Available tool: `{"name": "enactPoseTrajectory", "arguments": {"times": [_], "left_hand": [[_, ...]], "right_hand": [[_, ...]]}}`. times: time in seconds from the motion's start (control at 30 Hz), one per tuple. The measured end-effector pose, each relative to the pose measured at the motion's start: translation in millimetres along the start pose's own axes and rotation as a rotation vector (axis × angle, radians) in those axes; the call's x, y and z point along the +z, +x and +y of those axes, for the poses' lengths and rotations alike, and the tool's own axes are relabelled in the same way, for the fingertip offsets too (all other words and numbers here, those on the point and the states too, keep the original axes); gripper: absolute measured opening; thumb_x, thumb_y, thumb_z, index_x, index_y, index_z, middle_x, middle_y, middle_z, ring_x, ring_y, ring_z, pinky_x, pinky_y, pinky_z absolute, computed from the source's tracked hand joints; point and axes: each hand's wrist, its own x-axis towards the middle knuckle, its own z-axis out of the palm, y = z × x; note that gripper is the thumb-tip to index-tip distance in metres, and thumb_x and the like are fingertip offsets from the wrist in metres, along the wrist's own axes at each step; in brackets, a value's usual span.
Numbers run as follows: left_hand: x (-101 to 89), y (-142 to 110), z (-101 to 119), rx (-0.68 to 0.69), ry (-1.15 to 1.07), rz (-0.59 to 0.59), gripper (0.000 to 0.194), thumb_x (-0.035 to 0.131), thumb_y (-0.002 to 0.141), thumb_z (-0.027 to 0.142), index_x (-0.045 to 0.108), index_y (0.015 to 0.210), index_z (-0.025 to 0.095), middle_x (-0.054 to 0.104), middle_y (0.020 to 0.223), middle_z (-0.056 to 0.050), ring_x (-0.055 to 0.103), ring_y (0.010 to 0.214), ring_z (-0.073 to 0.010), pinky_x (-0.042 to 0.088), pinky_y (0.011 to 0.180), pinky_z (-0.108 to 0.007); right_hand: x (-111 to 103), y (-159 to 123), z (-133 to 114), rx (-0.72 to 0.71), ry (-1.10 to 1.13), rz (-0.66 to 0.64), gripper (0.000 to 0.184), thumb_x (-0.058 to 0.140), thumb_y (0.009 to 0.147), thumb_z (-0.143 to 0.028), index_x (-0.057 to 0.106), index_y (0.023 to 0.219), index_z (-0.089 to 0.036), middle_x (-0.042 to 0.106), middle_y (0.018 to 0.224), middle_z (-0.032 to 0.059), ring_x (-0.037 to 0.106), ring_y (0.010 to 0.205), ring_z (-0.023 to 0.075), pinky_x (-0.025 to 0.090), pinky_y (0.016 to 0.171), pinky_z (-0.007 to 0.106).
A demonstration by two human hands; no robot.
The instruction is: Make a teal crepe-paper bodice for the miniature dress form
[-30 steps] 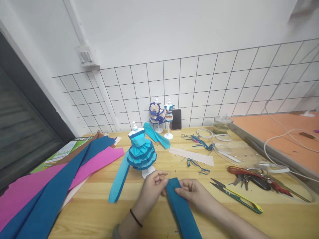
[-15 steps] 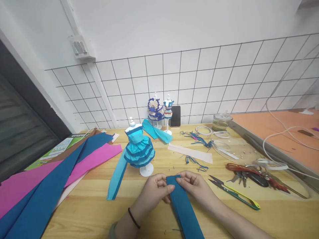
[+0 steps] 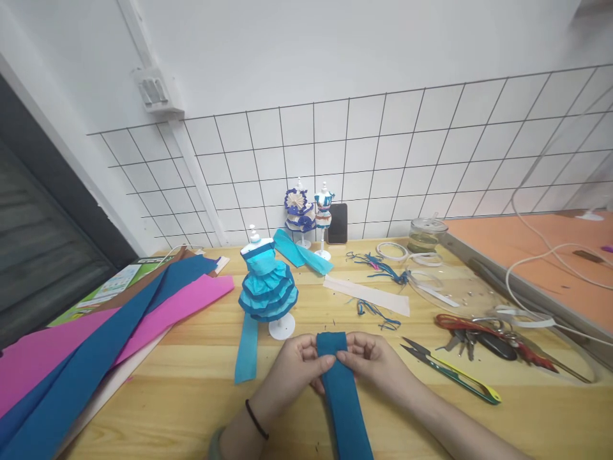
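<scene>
A long dark teal strip of crepe paper (image 3: 347, 402) runs from between my hands toward the front edge of the view. Its left edge is pinched by my left hand (image 3: 304, 364), thumb on top. My right hand (image 3: 371, 358) grips the right edge in the same way, so the far end stands up flat between them. Just beyond my left hand is a small white dress form (image 3: 253, 239) on a round base, wearing a ruffled turquoise dress (image 3: 268, 287). A turquoise strip (image 3: 246, 351) hangs down behind it onto the table.
Thread snips (image 3: 453, 370) and keys on a red cord (image 3: 479, 335) lie right. Cut paper scraps (image 3: 378, 313) and a pale strip (image 3: 366, 295) are beyond my hands. Blue and pink paper (image 3: 177, 313) covers the left. Two dressed forms (image 3: 323, 220) and a phone (image 3: 338, 223) stand at the back.
The teal strip has swung more upright, and more of its far end shows above my fingers. The turquoise strip by the dress form has shifted right.
</scene>
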Motion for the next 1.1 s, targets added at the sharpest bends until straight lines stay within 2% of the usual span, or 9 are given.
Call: {"name": "enactPoseTrajectory", "arguments": {"times": [0.33,0.43,0.53,0.63,0.77,0.9,1.0,1.1], "left_hand": [[-2.1,1.5,-4.2,-0.031,-0.014,0.038,0.030,0.069,0.065,0.036,0.059,0.075,0.009,0.064,0.057,-0.003,0.057,0.043,-0.0107,0.044,0.039,-0.019],[-1.6,0.4,-2.7,-0.024,-0.018,0.053,0.031,0.069,0.065,0.037,0.058,0.073,0.009,0.064,0.057,-0.004,0.057,0.044,-0.0106,0.044,0.040,-0.019],[-0.8,-0.9,-1.1,-0.033,-0.009,0.026,0.032,0.068,0.065,0.039,0.058,0.072,0.009,0.065,0.059,-0.005,0.058,0.045,-0.0114,0.044,0.040,-0.020],[0.4,-1.2,0.1,-0.050,-0.011,-0.010,0.034,0.066,0.066,0.042,0.059,0.073,0.009,0.065,0.059,-0.005,0.058,0.046,-0.0118,0.043,0.041,-0.020],[1.4,0.2,2.2,-0.008,-0.047,0.070,0.034,0.065,0.068,0.043,0.060,0.072,0.009,0.065,0.058,-0.004,0.059,0.050,-0.0116,0.044,0.047,-0.020],[0.8,1.3,3.8,-0.001,-0.060,0.121,0.031,0.069,0.064,0.040,0.061,0.070,0.010,0.065,0.056,-0.003,0.058,0.049,-0.0110,0.044,0.048,-0.020],[0.8,0.5,3.8,-0.010,-0.058,0.106,0.031,0.069,0.065,0.038,0.061,0.071,0.009,0.065,0.057,-0.004,0.058,0.048,-0.0109,0.044,0.047,-0.020],[2.6,-2.1,3.8,-0.025,-0.077,0.024,0.035,0.068,0.067,0.037,0.061,0.086,0.009,0.066,0.063,-0.005,0.059,0.052,-0.0117,0.044,0.046,-0.019]], "right_hand": [[1.0,0.7,-0.1,-0.003,0.005,0.039,0.027,0.070,0.066,-0.039,0.063,0.072,-0.014,0.062,0.055,-0.0020,0.052,0.046,0.0078,0.038,0.046,0.020],[-0.1,1.3,-0.4,-0.009,-0.001,0.032,0.028,0.068,0.068,-0.039,0.064,0.078,-0.014,0.063,0.058,-0.0007,0.053,0.048,0.0085,0.038,0.047,0.020],[-1.3,2.0,-0.3,-0.020,-0.012,0.037,0.028,0.065,0.072,-0.040,0.064,0.082,-0.014,0.064,0.060,0.0001,0.053,0.050,0.0091,0.039,0.048,0.020],[-1.5,2.0,0.5,-0.025,-0.004,0.050,0.026,0.064,0.072,-0.040,0.063,0.076,-0.014,0.062,0.056,-0.0013,0.051,0.047,0.0082,0.038,0.048,0.020],[0.2,0.7,0.2,-0.026,0.002,0.053,0.026,0.066,0.070,-0.040,0.060,0.067,-0.015,0.058,0.050,-0.0034,0.048,0.043,0.0071,0.036,0.046,0.019],[1.8,-0.7,-0.6,-0.027,0.013,0.048,0.026,0.066,0.070,-0.040,0.062,0.074,-0.014,0.062,0.057,-0.0014,0.051,0.048,0.0080,0.038,0.048,0.020],[1.5,-0.3,-0.4,-0.030,0.015,0.088,0.027,0.069,0.067,-0.039,0.063,0.076,-0.014,0.062,0.057,-0.0013,0.052,0.048,0.0084,0.039,0.047,0.020],[-0.7,1.5,-1.6,-0.037,0.009,0.141,0.028,0.071,0.065,-0.039,0.063,0.074,-0.014,0.059,0.052,-0.0027,0.049,0.044,0.0074,0.039,0.045,0.019]]}}
